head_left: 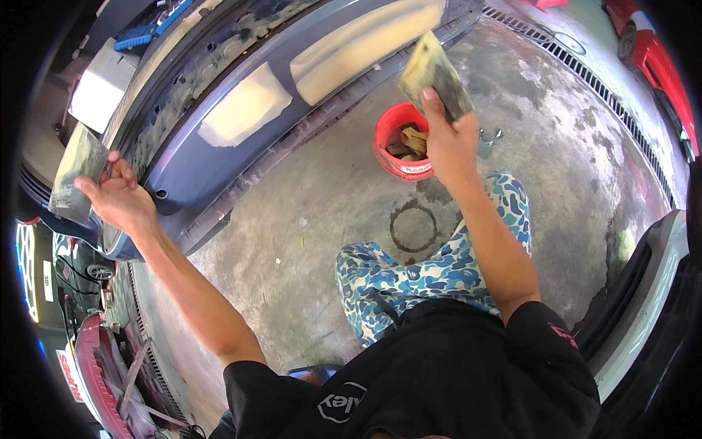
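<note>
A patched bumper (245, 106), floor grating (598, 86) and what seems a cut-off red car (660, 72) show a car workshop.

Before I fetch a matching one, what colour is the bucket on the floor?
The bucket is red, with a white label; the head view shows it best.

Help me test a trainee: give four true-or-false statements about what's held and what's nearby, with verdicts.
1. The right hand holds a flat grey piece smeared with yellow. True.
2. The left hand is empty. False: the left hand holds a thin, pale, smudged sheet.
3. A round, red plastic bucket on the grey concrete floor contains scraps. True.
4. The long blue-grey panel bears no cream patches. False: two cream patches show.
</note>
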`<state>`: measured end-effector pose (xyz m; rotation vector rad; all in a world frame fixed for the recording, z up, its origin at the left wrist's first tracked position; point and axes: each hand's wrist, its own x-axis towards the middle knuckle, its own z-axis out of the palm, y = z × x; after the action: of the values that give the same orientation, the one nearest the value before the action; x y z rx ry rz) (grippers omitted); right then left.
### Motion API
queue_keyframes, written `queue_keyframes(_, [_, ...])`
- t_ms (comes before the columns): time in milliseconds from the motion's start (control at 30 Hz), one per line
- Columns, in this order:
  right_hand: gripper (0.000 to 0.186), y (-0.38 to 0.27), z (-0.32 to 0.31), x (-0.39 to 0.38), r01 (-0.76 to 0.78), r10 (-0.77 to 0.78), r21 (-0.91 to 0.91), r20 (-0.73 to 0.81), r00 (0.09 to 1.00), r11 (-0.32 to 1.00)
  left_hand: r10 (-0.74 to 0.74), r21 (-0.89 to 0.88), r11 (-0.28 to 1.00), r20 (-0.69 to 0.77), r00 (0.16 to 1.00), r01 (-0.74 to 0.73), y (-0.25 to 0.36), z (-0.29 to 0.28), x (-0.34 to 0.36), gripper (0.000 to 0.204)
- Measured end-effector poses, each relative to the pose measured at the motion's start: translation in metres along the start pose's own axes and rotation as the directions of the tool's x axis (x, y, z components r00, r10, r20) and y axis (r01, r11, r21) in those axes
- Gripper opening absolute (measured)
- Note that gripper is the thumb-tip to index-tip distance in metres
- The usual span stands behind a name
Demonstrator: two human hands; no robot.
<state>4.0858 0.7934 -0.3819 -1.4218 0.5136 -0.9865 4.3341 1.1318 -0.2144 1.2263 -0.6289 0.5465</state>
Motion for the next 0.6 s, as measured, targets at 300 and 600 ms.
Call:
queue_keyframes(300, [0.051,-0.009,-0.068,-0.025,0.854,-0.826,-0.093,0.221,0.519,0.512,-0.329,-0.118,0.919,0.299,0.896,0.377,0.028,0.083,-0.165,0.058])
queue_keyframes(600, [0.056,0.004,-0.07,-0.041,0.898,-0.749,0.034,0.566,0.344,0.438,-0.681,-0.276,0.303,0.606,0.41,0.912,0.004,0.189,-0.231,0.052])
